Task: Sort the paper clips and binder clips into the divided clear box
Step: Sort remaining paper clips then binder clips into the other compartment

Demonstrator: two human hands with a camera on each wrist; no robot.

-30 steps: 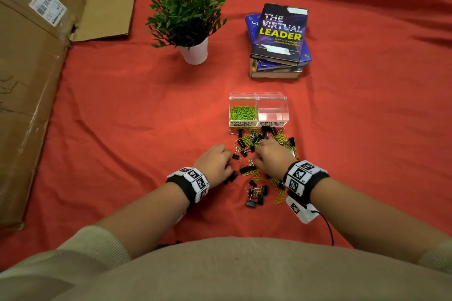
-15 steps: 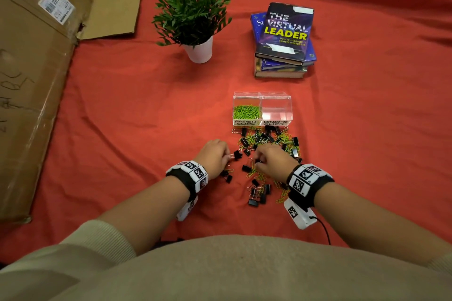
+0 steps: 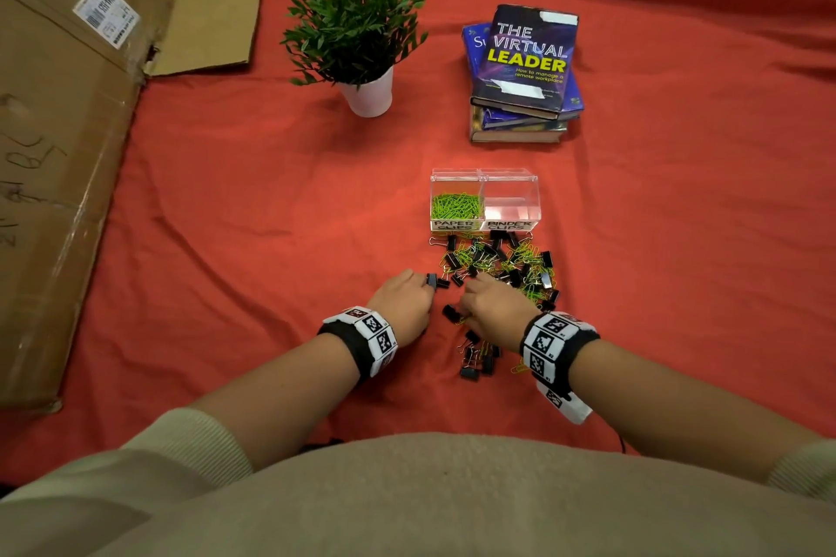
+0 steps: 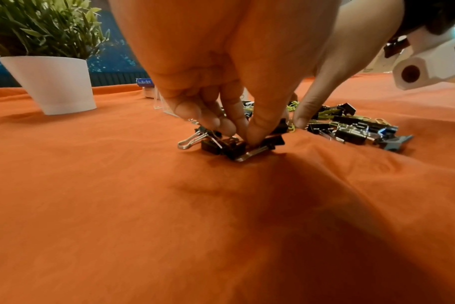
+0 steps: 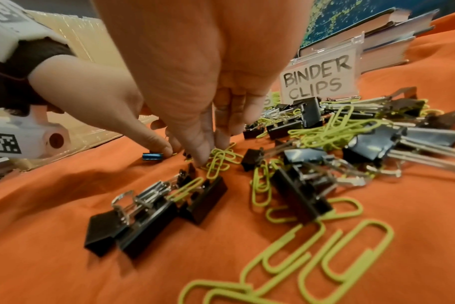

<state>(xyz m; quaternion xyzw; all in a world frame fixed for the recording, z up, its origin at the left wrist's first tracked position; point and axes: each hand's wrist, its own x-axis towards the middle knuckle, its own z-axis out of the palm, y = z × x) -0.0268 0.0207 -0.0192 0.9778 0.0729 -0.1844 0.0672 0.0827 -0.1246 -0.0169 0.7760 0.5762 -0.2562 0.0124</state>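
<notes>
With our left hand [image 4: 229,98] we pinch black binder clips [image 4: 221,144] and our right hand [image 5: 208,115] pinches green paper clips [image 5: 220,159], one kind each for its own compartment of the clear box [image 3: 485,201].

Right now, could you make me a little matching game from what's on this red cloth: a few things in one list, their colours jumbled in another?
Things:
1. paper clips
2. binder clips
3. plant pot
4. box compartment marked BINDER CLIPS

Colours:
A. white
B. clear, nothing inside
C. lime green
D. black

Pairs: 1-C, 2-D, 3-A, 4-B
</notes>
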